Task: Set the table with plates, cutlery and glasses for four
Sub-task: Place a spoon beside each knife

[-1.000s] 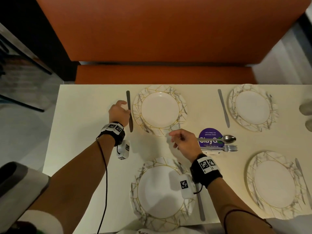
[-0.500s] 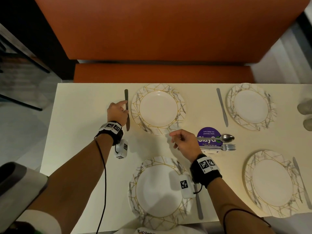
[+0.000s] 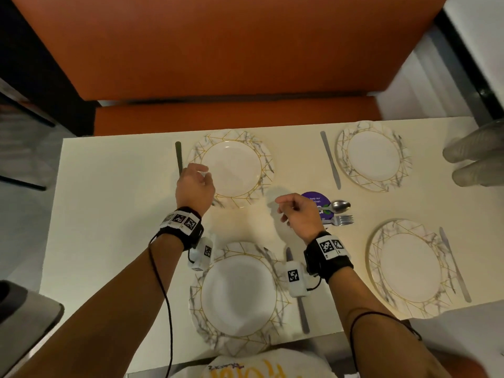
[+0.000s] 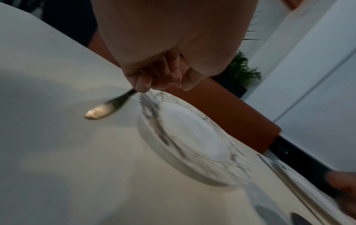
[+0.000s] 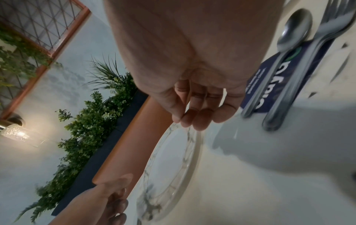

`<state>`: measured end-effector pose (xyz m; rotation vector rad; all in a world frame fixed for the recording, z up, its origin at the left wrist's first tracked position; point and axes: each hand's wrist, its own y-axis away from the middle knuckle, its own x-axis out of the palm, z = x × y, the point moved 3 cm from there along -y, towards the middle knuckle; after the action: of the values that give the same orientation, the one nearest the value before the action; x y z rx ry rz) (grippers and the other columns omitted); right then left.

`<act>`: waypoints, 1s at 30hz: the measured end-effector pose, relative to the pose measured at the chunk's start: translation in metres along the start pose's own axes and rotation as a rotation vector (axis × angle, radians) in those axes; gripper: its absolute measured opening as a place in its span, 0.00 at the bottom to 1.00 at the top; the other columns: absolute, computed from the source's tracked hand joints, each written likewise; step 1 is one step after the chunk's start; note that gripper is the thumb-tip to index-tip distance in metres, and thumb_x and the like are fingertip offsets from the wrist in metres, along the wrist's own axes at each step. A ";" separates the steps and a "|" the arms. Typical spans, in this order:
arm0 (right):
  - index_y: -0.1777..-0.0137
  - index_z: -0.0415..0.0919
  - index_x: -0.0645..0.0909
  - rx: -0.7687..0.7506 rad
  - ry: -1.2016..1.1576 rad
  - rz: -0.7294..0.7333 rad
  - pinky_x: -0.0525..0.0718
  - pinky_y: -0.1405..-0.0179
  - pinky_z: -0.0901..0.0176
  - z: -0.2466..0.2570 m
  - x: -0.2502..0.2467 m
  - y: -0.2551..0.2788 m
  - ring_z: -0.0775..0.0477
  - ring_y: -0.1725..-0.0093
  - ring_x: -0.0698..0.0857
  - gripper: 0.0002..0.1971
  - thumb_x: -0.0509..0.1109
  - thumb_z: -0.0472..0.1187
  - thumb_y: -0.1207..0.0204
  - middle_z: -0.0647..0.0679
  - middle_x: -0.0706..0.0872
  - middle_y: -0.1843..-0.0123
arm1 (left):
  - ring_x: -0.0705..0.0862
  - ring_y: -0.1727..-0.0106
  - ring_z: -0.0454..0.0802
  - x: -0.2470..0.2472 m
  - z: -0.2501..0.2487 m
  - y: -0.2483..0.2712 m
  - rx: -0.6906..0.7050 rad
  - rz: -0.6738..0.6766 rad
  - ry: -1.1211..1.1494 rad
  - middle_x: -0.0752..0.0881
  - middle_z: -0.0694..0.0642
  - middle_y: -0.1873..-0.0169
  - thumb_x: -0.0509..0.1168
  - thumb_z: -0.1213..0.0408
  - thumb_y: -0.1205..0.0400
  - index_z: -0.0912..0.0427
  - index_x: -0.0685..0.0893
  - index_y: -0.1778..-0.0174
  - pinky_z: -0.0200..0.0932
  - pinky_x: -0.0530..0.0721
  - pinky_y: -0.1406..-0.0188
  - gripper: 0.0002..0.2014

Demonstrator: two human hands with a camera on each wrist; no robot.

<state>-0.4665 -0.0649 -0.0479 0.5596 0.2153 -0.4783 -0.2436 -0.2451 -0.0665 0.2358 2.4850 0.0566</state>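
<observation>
Hands: left (image 3: 194, 186) loosely curled, nothing held, knife (image 3: 178, 156) at 11 o'clock | right (image 3: 297, 216) likewise, spoon (image 3: 336, 206) at 3 o'clock.

Noted cream table (image 3: 114, 203), orange bench (image 3: 218, 50). Saw white plates (image 3: 230, 169) veined grey, lined with gold. Recorded purple round sticker (image 3: 313, 199) under silver spoon (image 3: 338, 206) and fork (image 3: 342, 220).
</observation>
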 end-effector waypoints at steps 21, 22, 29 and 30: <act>0.41 0.45 0.88 0.139 0.710 -0.089 0.85 0.37 0.43 -0.076 -0.162 -0.059 0.36 0.39 0.85 0.15 0.72 0.50 0.24 0.43 0.89 0.42 | 0.86 0.42 0.58 0.220 -0.131 0.110 0.166 0.540 -0.356 0.91 0.54 0.47 0.73 0.58 0.17 0.50 0.93 0.42 0.58 0.84 0.38 0.10; 0.40 0.45 0.88 0.139 0.707 -0.077 0.84 0.36 0.43 -0.078 -0.164 -0.060 0.36 0.40 0.85 0.13 0.72 0.47 0.23 0.43 0.89 0.42 | 0.85 0.41 0.58 0.224 -0.133 0.111 0.160 0.535 -0.390 0.91 0.53 0.47 0.72 0.56 0.17 0.48 0.94 0.42 0.58 0.83 0.37 0.09; 0.45 0.42 0.89 -0.014 0.526 -0.050 0.76 0.52 0.61 -0.070 -0.178 -0.069 0.49 0.53 0.82 0.08 0.72 0.42 0.20 0.47 0.90 0.50 | 0.84 0.37 0.60 0.229 -0.139 0.118 0.085 0.548 -0.433 0.89 0.56 0.41 0.65 0.60 0.13 0.47 0.93 0.37 0.58 0.82 0.32 0.14; 0.46 0.41 0.89 -0.067 0.488 -0.047 0.74 0.54 0.65 -0.063 -0.179 -0.069 0.51 0.53 0.82 0.07 0.72 0.40 0.20 0.47 0.90 0.50 | 0.84 0.39 0.59 0.228 -0.142 0.118 0.073 0.551 -0.415 0.88 0.57 0.41 0.65 0.62 0.13 0.49 0.93 0.37 0.55 0.83 0.34 0.14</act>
<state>-0.6601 -0.0143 -0.0738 0.6007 0.7085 -0.3720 -0.4892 -0.0855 -0.0770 0.8650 1.9508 0.1312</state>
